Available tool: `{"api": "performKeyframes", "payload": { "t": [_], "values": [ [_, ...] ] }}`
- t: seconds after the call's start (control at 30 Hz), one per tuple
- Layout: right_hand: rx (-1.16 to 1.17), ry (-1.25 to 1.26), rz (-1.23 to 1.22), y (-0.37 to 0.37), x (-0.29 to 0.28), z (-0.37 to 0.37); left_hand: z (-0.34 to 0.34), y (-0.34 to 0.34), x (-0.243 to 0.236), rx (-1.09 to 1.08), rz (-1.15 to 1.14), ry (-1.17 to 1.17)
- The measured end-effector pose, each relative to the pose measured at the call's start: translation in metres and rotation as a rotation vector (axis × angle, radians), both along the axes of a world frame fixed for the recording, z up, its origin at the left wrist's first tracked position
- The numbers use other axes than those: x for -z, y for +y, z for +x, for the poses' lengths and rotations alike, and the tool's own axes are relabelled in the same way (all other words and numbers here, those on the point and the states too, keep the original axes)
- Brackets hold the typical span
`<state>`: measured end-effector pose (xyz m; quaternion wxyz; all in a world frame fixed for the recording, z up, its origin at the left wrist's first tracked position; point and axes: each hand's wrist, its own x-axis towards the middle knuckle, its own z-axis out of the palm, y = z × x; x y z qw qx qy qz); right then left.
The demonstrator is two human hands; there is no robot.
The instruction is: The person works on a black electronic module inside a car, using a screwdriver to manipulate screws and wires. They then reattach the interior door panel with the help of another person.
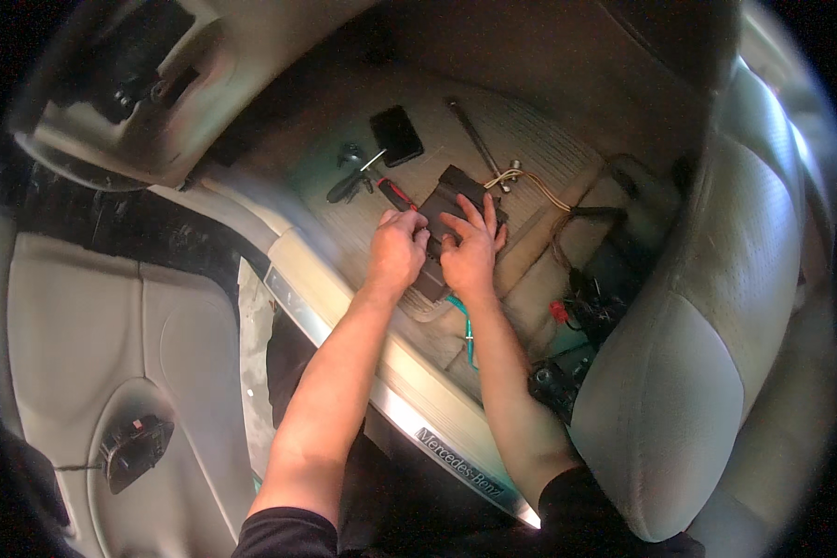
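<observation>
A dark flat box-shaped module lies on the floor mat beneath both of my hands. My right hand rests on it with its fingers spread. At the module's left edge my left hand is closed, its fingers curled; what they pinch is hidden. A red-and-black tool handle ends right beside my left fingertips. Below the module, a teal cable runs down past my right forearm.
Pliers, a black rectangular object and a long metal bar lie on the ribbed mat. Pale wires lead right toward dark connectors. A grey seat bounds the right, a door sill the near side, an open door panel the left.
</observation>
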<state>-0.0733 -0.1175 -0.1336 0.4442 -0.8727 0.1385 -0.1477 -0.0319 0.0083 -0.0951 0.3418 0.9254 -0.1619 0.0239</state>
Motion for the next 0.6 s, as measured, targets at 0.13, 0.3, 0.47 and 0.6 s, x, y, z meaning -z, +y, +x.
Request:
{"api": "performKeyframes", "payload": {
  "t": [0.13,0.3,0.47,0.6],
  "values": [
    [0.004,0.024,-0.019,0.000,-0.002,-0.001,0.000,0.001,0.000,0.038,0.028,-0.051],
    [-0.012,0.024,0.020,-0.001,-0.008,-0.002,0.003,0.003,0.003,0.102,0.080,-0.139],
    [0.010,0.049,-0.008,0.000,-0.008,-0.001,0.005,0.004,0.004,0.126,0.102,-0.162],
    [-0.001,0.063,-0.015,0.001,-0.011,-0.002,0.005,0.006,0.003,0.111,0.076,-0.134]
  ]
}}
